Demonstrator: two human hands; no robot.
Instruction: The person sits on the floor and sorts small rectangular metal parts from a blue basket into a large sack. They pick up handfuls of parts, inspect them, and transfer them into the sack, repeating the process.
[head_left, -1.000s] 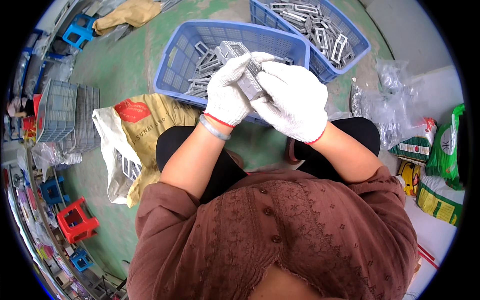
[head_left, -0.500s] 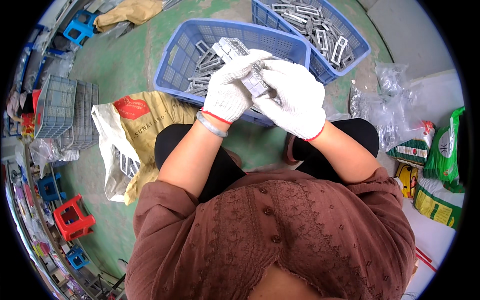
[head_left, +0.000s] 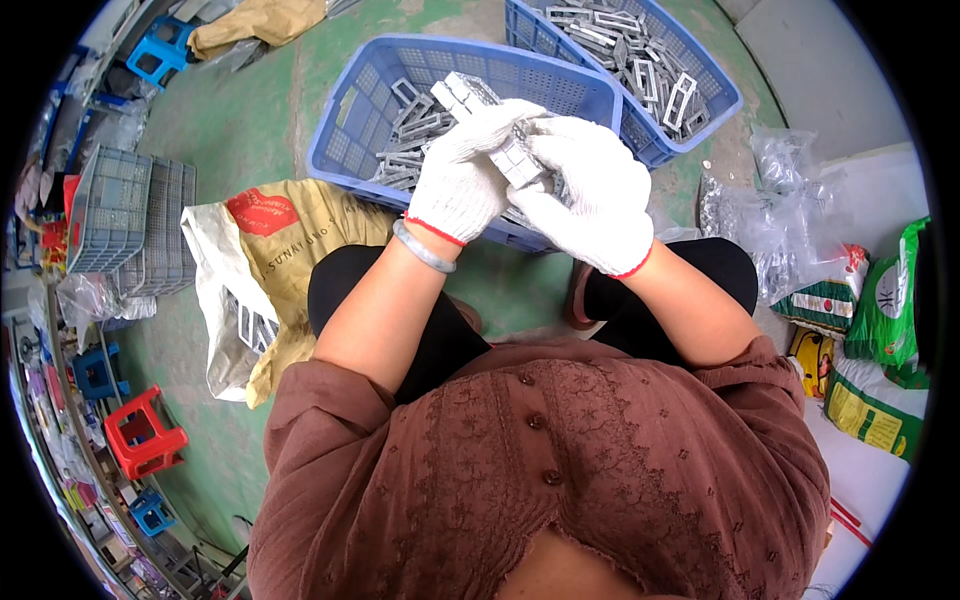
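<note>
Both my hands wear white knit gloves with red cuffs. Between them, over the blue crate, is a bundle of grey metal frames [head_left: 516,165], packed side by side and tilted. My left hand [head_left: 462,172] wraps around the bundle's middle, and its far end sticks out past the fingers. At the near end, my right hand [head_left: 596,190] grips the bundle, thumb below and fingers curled over the side. The gloves hide the middle of the bundle. Beneath it, the blue plastic crate [head_left: 335,140] holds many loose frames of the same kind.
A second blue crate [head_left: 725,100] full of grey frames stands at the far right. To the left, an open yellow-and-white sack [head_left: 290,235] contains more frames. Grey mesh baskets [head_left: 115,210] and a red stool [head_left: 145,432] lie further left. Plastic bags [head_left: 790,210] and green sacks [head_left: 885,300] line the right.
My right thumb and fingers have shifted slightly at the bundle's near end, and the bundle has turned a little. My left hand keeps its hold almost unmoved.
</note>
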